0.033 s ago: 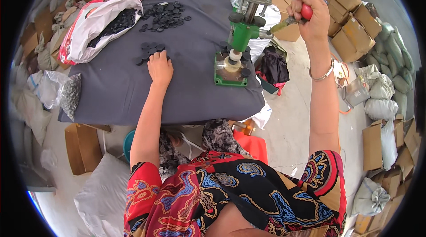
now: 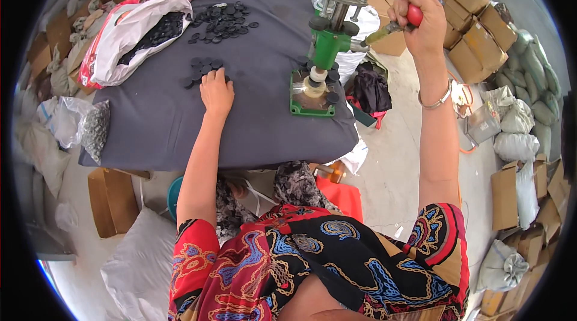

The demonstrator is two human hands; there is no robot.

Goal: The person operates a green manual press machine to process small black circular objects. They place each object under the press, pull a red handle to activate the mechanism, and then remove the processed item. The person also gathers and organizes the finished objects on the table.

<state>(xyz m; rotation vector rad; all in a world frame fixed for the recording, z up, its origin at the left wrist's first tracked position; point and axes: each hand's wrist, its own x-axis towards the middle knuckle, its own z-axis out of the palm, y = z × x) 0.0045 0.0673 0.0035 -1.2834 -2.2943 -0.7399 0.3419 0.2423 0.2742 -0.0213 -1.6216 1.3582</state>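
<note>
My right hand (image 2: pixel 419 18), raised at the upper right, wraps round the red-knobbed lever (image 2: pixel 384 33) of a green hand press (image 2: pixel 325 51). The press stands at the table's right side. Below its ram, a pale round die with a dark ring (image 2: pixel 315 85) sits over the green base (image 2: pixel 312 112). My left hand (image 2: pixel 217 91) rests on the table with bent fingers at a small group of round black discs (image 2: pixel 203 67). A dark edge shows beside the fingertips, which are partly hidden. Several more black discs (image 2: pixel 223 22) lie loose farther back.
On the grey-covered table (image 2: pixel 264 135), a white and red sack (image 2: pixel 111 60) of black pieces lies at the left. A clear bag of small grey pieces (image 2: pixel 95 132) hangs by the left edge. Cardboard boxes (image 2: pixel 478 45) and stacked sacks (image 2: pixel 532 75) line the right side.
</note>
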